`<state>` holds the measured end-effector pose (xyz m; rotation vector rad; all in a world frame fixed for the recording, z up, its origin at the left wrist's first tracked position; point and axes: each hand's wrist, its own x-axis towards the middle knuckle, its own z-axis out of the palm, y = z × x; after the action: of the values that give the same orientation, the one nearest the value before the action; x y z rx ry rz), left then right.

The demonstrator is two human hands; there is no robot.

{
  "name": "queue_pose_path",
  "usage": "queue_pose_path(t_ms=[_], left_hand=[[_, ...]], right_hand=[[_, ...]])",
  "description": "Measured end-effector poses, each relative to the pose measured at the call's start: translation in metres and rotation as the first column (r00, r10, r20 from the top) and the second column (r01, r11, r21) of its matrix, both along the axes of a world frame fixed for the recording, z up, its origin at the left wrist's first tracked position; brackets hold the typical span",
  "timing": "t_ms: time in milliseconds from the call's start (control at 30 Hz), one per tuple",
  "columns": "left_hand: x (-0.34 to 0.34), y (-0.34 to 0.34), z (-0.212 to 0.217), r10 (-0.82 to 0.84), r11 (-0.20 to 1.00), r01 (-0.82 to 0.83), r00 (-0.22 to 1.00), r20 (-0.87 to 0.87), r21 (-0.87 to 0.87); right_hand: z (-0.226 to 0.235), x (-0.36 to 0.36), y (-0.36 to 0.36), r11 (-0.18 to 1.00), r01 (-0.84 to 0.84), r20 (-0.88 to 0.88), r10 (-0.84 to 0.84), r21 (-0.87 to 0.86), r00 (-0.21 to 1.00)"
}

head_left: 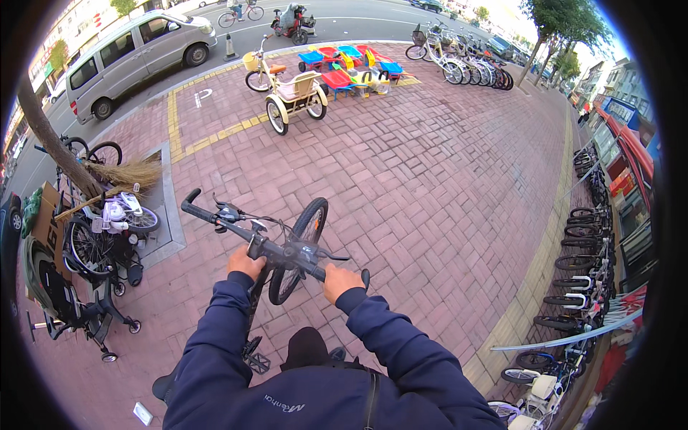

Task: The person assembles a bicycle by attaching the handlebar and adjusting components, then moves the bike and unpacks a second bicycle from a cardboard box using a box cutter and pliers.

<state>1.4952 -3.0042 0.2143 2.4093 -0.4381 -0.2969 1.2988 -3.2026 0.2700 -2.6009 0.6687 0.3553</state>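
Note:
I stand over a black bicycle with its front wheel (319, 208) turned askew under the handlebar (240, 230). My right hand (342, 282) is closed round the right grip, beside a brake lever (332, 256). My left hand (246, 263) is closed at the frame just below the stem; some of its fingers are hidden. The left grip (198, 208) sticks out free to the upper left, beside its brake lever and cables. Below my left forearm a pedal (259, 362) shows, and part of the saddle (163, 388) is covered by my sleeve.
Left are a tree trunk (51, 136), a straw broom (129, 174), a small purple bicycle (118, 213) and a folded stroller (93, 312). Ahead stand a cream tricycle (295, 92) and colourful plastic carts (342, 80). Parked bicycles (577, 263) line the right; a van (136, 59) is on the road.

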Motion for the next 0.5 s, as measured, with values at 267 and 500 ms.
queue_pose_path(t_ms=[267, 500], left_hand=[[0.087, -0.167, -0.011, 0.019, 1.000, -0.020, 0.996, 0.084, 0.017], [0.171, -0.334, -0.015, 0.019, 1.000, -0.019, 1.000, 0.006, -0.009]], right_hand=[[-0.009, 0.087, -0.168, 0.997, -0.011, 0.078, 0.017, -0.073, 0.997], [-0.020, 0.153, -0.322, 0.985, 0.032, 0.117, -0.011, -0.172, 0.993]])
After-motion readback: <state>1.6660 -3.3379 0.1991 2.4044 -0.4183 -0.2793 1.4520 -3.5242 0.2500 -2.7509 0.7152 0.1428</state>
